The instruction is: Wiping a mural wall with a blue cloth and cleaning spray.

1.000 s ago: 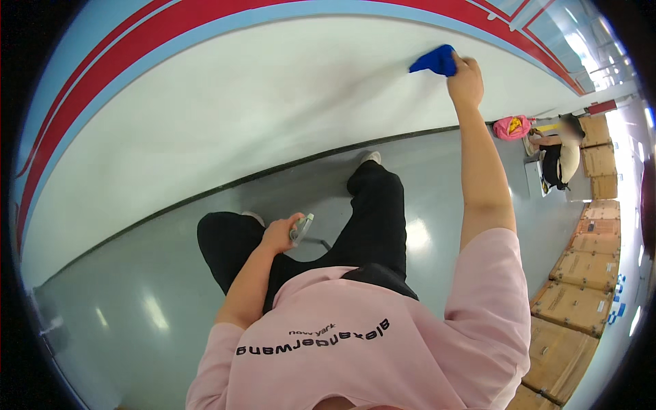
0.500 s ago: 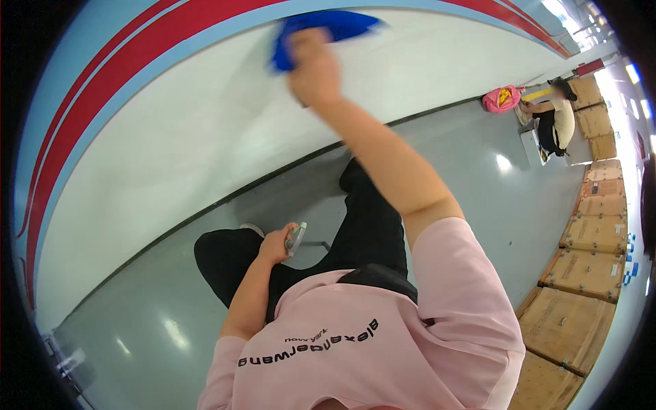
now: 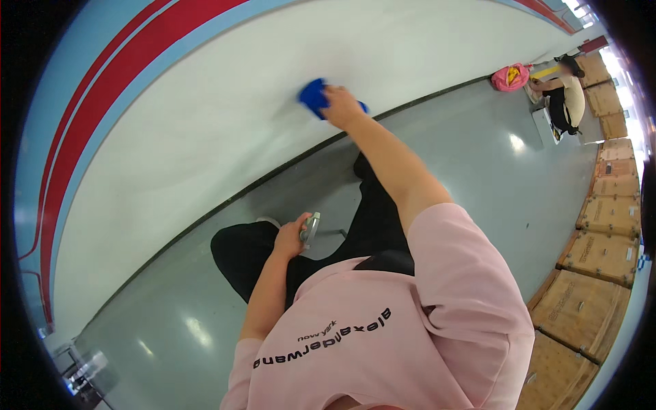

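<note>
A blue cloth (image 3: 313,98) is bunched under my right hand (image 3: 342,108), which presses it against the lower part of the white wall (image 3: 205,116). A corner of the cloth shows past the far side of the fingers. Down by my bent knee, my left hand (image 3: 292,236) is wrapped around a small clear bottle (image 3: 311,229) with a pale top. Its grip hides part of the bottle, and I cannot make out what is inside.
Red and light-blue stripes (image 3: 123,75) run along the wall's upper part. Wooden crates (image 3: 579,309) line the right side of the grey floor (image 3: 478,178). At the far right a person (image 3: 566,102) crouches near a pink bag (image 3: 510,78) by the wall.
My right hand has moved down the wall with the blue cloth, from beside the stripes to nearer the floor. The left hand keeps its hold on the bottle.
</note>
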A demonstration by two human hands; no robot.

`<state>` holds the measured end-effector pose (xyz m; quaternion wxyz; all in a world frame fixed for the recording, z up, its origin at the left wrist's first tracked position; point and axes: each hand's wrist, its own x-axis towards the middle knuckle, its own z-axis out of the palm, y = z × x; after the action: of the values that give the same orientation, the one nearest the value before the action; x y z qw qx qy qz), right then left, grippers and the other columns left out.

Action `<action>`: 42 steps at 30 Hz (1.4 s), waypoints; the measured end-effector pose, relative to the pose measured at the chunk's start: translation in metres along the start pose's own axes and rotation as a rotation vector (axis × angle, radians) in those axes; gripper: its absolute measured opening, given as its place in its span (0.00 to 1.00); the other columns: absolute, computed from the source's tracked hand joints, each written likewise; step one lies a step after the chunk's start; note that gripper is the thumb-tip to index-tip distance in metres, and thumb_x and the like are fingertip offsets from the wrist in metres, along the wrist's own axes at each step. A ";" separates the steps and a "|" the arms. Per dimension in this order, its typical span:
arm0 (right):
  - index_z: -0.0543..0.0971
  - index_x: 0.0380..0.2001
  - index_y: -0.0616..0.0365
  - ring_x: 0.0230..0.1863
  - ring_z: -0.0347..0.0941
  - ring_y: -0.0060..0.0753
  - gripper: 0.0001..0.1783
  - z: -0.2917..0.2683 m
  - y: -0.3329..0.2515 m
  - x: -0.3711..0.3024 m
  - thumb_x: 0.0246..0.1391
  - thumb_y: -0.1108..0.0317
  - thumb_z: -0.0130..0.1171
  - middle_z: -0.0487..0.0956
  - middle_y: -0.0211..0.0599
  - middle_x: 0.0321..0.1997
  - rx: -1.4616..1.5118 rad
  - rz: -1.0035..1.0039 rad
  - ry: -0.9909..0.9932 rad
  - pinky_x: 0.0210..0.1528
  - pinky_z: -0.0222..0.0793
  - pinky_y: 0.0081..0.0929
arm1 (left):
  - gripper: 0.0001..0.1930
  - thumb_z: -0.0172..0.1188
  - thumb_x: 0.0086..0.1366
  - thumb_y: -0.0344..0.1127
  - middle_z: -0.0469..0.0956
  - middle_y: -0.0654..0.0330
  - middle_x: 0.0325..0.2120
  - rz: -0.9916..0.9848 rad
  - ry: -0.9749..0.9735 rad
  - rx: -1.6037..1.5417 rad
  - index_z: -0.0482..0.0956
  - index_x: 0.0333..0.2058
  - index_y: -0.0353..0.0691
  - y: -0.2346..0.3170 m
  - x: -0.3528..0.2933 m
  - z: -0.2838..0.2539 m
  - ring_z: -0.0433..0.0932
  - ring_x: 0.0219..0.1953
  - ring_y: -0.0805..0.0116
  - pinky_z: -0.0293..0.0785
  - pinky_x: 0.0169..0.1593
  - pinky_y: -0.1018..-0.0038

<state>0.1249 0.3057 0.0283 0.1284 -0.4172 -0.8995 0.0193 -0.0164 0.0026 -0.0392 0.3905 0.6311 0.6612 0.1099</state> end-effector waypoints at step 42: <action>0.74 0.40 0.63 0.38 0.71 0.33 0.20 0.001 0.031 0.004 0.40 0.66 0.60 0.76 0.41 0.38 1.164 1.263 0.530 0.42 0.66 0.30 | 0.37 0.64 0.35 0.27 0.75 0.62 0.29 0.106 0.028 -0.035 0.63 0.48 0.56 0.002 -0.004 -0.005 0.74 0.34 0.54 0.69 0.38 0.62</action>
<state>0.1446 0.3289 0.0239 0.4882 -0.6938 -0.2914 0.4420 -0.0186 0.0010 -0.0334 0.3859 0.6566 0.6302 0.1509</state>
